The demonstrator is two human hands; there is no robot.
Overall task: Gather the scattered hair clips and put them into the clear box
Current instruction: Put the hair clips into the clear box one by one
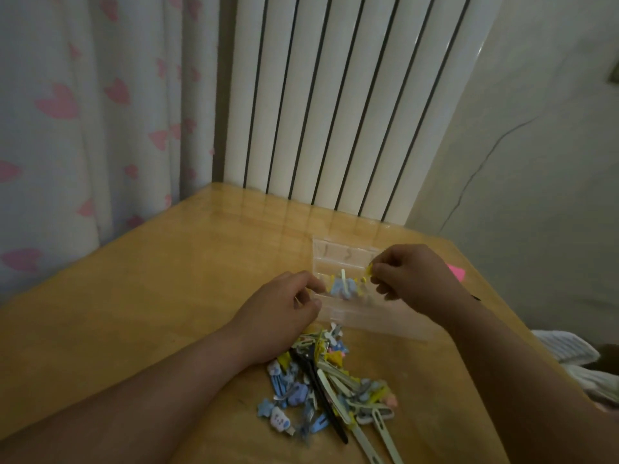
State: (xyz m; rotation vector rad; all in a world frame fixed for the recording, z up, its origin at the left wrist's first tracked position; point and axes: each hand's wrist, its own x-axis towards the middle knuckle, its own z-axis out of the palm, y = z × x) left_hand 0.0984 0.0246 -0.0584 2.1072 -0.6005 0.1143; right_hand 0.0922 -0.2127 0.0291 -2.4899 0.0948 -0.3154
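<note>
A clear plastic box [338, 254] lies open on the wooden table [160, 296], its lid [378, 321] folded toward me. A few blue and yellow clips [343, 288] lie inside it. My right hand [415, 279] pinches a yellow hair clip [368, 271] over the box's right side. My left hand [284, 306] rests at the box's left edge, fingers curled against it. A pile of several blue, yellow, cream and black hair clips [325, 383] lies on the table just in front of the box, partly under my left wrist.
A white radiator [335, 102] stands behind the table, with a curtain [83, 128] printed with pink hearts to its left. A pink sticky note [456, 272] lies past my right hand. White bedding [569, 353] shows beyond the table's right edge.
</note>
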